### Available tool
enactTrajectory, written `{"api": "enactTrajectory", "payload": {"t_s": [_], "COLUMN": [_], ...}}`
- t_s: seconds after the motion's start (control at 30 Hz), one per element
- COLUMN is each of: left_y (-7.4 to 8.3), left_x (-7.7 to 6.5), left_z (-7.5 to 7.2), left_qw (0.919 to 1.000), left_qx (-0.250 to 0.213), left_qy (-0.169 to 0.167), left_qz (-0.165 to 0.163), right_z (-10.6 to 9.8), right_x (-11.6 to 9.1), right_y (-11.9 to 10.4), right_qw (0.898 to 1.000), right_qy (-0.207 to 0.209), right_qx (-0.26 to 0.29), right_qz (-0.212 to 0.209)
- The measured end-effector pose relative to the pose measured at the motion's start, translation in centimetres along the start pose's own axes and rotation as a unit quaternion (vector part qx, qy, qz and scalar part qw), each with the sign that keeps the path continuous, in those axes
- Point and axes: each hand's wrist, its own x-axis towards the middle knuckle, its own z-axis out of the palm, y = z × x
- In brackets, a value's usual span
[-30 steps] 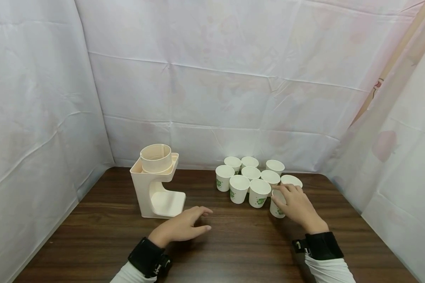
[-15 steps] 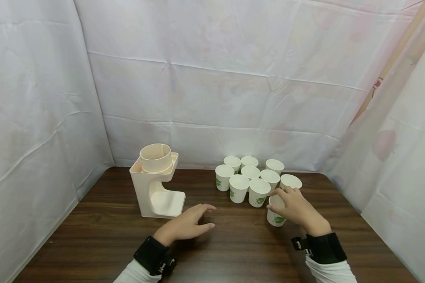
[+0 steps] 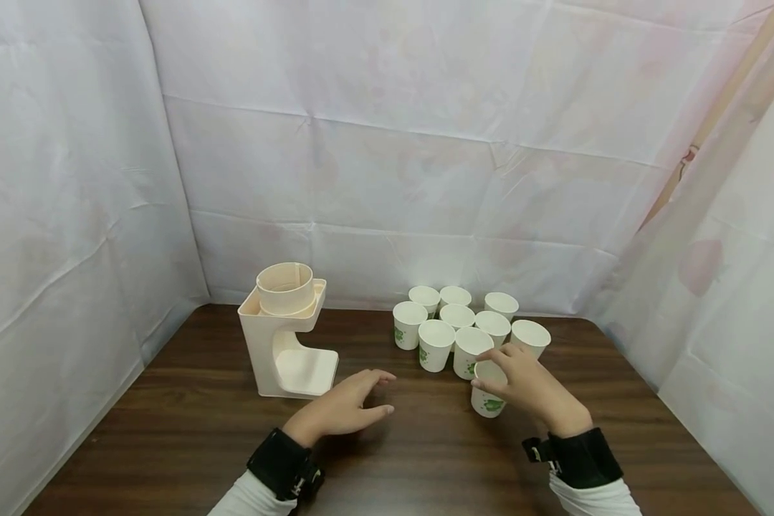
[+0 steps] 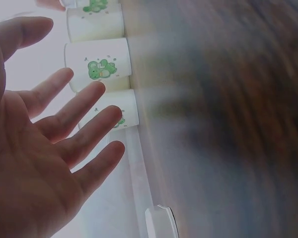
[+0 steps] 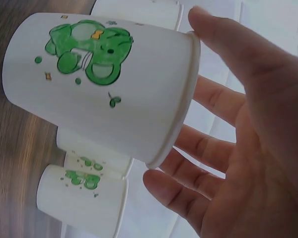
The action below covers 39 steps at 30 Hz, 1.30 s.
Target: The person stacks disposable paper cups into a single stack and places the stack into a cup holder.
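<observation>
My right hand holds a white paper cup by its rim, thumb on the near side and fingers behind. In the right wrist view this cup carries a green bear print, and the thumb lies at the rim. Whether its base touches the table cannot be told. My left hand hovers over the table with fingers spread and nothing in them; the left wrist view shows its palm. Behind the held cup stands a close group of several matching paper cups.
A cream plastic stand with a round cup-like holder on top is at the left, behind my left hand. The dark wooden table ends at white cloth walls at the back and sides.
My right hand has drawn the paper cup leftward and toward me, away from the cup at the group's right end. My left hand has shifted slightly right.
</observation>
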Motion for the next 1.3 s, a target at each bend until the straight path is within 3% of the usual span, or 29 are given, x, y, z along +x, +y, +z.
{"api": "enactTrajectory", "payload": {"t_s": [0.6, 0.93, 1.07, 1.3], "left_y": [0.8, 1.2, 1.5, 1.8], "left_x": [0.5, 1.0, 1.3, 1.6], "left_z": [0.6, 0.8, 1.2, 1.9], "left_qw": [1.0, 0.9995, 0.9989, 0.9951], "left_qx": [-0.009, -0.031, -0.046, -0.097], "left_qy": [-0.002, -0.003, -0.008, -0.007], "left_qz": [0.001, 0.004, -0.002, -0.014], "right_z": [0.4, 1.4, 2.0, 3.5], "right_x": [0.2, 0.6, 0.8, 1.3], "right_y": [-3.0, -4.0, -4.7, -5.9], "right_qw": [0.999, 0.999, 0.998, 0.989], "right_qy": [-0.031, -0.026, -0.019, 0.028], "right_qx": [0.0, 0.005, 0.012, 0.011], "right_qz": [-0.01, -0.036, -0.062, -0.142]}}
